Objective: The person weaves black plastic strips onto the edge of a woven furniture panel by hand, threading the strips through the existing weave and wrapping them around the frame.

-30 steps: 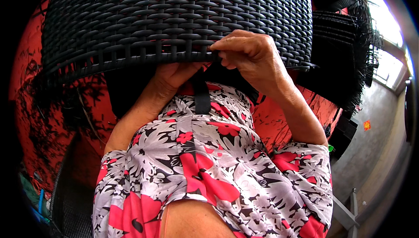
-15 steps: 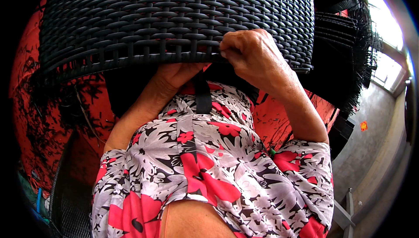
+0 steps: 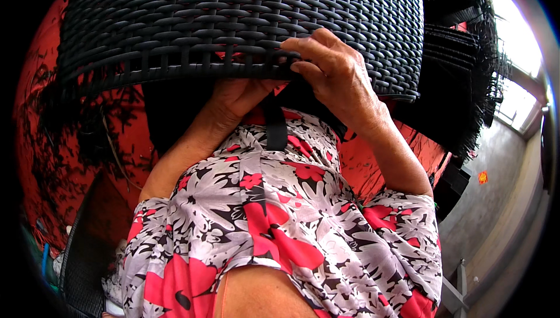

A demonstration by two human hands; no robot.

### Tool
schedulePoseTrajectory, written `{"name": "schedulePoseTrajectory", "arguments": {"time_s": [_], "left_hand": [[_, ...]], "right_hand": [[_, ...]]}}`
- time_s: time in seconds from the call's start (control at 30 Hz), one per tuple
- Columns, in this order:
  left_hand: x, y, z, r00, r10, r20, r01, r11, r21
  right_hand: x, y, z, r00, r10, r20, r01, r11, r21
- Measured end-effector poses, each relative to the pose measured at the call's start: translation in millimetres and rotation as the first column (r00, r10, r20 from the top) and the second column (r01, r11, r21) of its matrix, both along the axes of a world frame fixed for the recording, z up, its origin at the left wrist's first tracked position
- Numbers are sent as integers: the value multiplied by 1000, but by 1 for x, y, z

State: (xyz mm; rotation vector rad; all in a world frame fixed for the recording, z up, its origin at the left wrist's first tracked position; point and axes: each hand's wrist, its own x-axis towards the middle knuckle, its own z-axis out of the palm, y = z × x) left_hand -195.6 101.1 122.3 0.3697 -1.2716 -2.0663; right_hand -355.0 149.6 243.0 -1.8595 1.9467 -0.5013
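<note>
A black woven wicker panel (image 3: 245, 6) of flat synthetic strands rises in front of me, its lower edge curving toward my body. Along that edge runs a row of gaps between short upright strands, with a rim below. My right hand (image 3: 335, 70) is at the right end of the gaps. Its index finger stretches onto the weave, and the thumb rests lower beside the rim, apart from it. My left hand (image 3: 236, 93) reaches palm up under the rim. Its fingers pass behind the panel and are hidden, so I cannot tell what they hold.
A red surface (image 3: 122, 143) around the panel is strewn with black strand scraps. Dark bundles with frayed ends (image 3: 461, 79) stand at the right. A black mesh piece (image 3: 87, 259) lies lower left. A grey floor (image 3: 490, 195) and bright openings appear at the far right.
My right hand's index finger has straightened leftward onto the weave, away from the thumb, where the fingers were bunched before. The panel has shifted slightly right. My left hand stays under the rim.
</note>
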Motion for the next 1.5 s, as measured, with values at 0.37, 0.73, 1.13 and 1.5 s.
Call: {"name": "schedulePoseTrajectory", "arguments": {"time_s": [0.37,0.73,1.13,1.5], "left_hand": [[0,1,-4,983,-34,-183,102,920,379],[7,-15,-24,753,106,-649,504,542,673],[15,-11,-34,818,107,-565,428,542,723],[20,-12,-33,779,134,-612,449,562,695]], "right_hand": [[-2,-13,-2,992,128,-9,-128,991,34],[20,-29,10,947,17,322,-30,999,34],[23,-17,7,918,-190,348,131,974,186],[35,-41,16,998,51,-33,-44,978,204]]}}
